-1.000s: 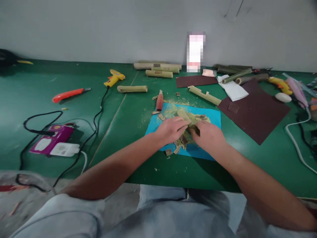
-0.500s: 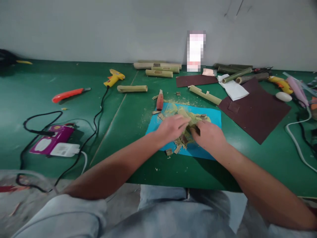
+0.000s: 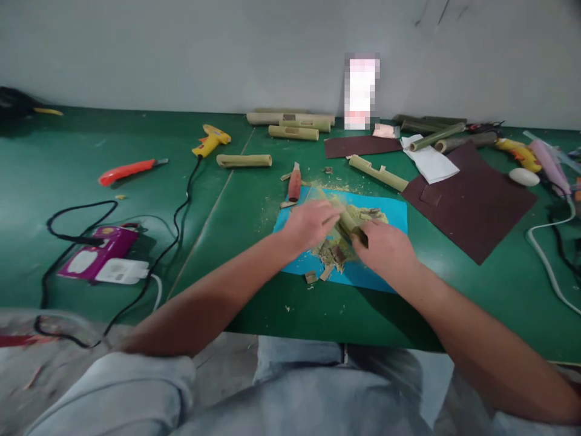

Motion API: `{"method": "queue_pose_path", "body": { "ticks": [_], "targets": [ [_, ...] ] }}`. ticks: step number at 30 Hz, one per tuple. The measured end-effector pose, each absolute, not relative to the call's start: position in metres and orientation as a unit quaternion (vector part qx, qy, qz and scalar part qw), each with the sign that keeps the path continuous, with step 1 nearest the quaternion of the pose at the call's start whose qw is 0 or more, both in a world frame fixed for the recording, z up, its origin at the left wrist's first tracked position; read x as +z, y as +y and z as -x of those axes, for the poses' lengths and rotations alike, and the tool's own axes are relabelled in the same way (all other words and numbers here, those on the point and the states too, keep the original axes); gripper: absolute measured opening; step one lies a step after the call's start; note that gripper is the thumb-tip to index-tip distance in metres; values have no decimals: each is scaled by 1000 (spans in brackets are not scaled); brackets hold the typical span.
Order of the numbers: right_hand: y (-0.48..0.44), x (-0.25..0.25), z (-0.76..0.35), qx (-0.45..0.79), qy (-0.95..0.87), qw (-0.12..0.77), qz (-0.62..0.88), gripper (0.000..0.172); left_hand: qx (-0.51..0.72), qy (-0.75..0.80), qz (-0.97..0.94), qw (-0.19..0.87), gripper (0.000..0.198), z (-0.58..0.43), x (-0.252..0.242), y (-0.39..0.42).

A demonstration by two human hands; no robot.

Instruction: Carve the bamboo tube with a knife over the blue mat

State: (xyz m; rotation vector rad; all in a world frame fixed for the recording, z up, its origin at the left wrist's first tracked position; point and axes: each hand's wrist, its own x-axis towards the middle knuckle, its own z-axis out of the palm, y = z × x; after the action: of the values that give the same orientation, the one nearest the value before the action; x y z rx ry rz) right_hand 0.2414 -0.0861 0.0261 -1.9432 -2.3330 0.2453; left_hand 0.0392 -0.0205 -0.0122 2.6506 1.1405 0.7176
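Observation:
Over a blue sheet [image 3: 396,212], my right hand [image 3: 385,242] is closed round the lower end of a bamboo tube [image 3: 348,221]. The tube slants up and to the left. My left hand [image 3: 312,223] touches the tube's left side with its fingers pressed together; what they grip, if anything, is hidden. Shavings and bark chips [image 3: 336,257] lie on the sheet beneath my hands. Just beyond my left hand, a red-handled blade [image 3: 295,184] rests on the table.
Cut bamboo tubes [image 3: 244,160] lie further back. Left are a yellow glue gun [image 3: 211,142], an orange knife [image 3: 131,172] and a purple power strip [image 3: 97,254] with cables. Right are a brown sheet [image 3: 472,206], white paper [image 3: 431,160] and a white oval object [image 3: 523,177].
My left hand has shifted slightly left along the work, and more of the bamboo tube shows between my hands. My right hand keeps its hold. The view has moved slightly.

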Motion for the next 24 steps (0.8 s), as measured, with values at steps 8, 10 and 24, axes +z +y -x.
{"method": "queue_pose_path", "body": {
  "ticks": [8, 10, 24],
  "targets": [
    [-87, 25, -241, 82, -766, 54, 635, 28, 235, 374, -894, 69, 35, -37, -10, -19],
    [-87, 25, -241, 87, -768, 52, 633, 28, 217, 340, -912, 77, 34, -36, -10, -19],
    [-89, 24, -240, 94, -765, 51, 636, 25, 248, 383, -887, 73, 34, -36, -9, -28]
  ]
}}
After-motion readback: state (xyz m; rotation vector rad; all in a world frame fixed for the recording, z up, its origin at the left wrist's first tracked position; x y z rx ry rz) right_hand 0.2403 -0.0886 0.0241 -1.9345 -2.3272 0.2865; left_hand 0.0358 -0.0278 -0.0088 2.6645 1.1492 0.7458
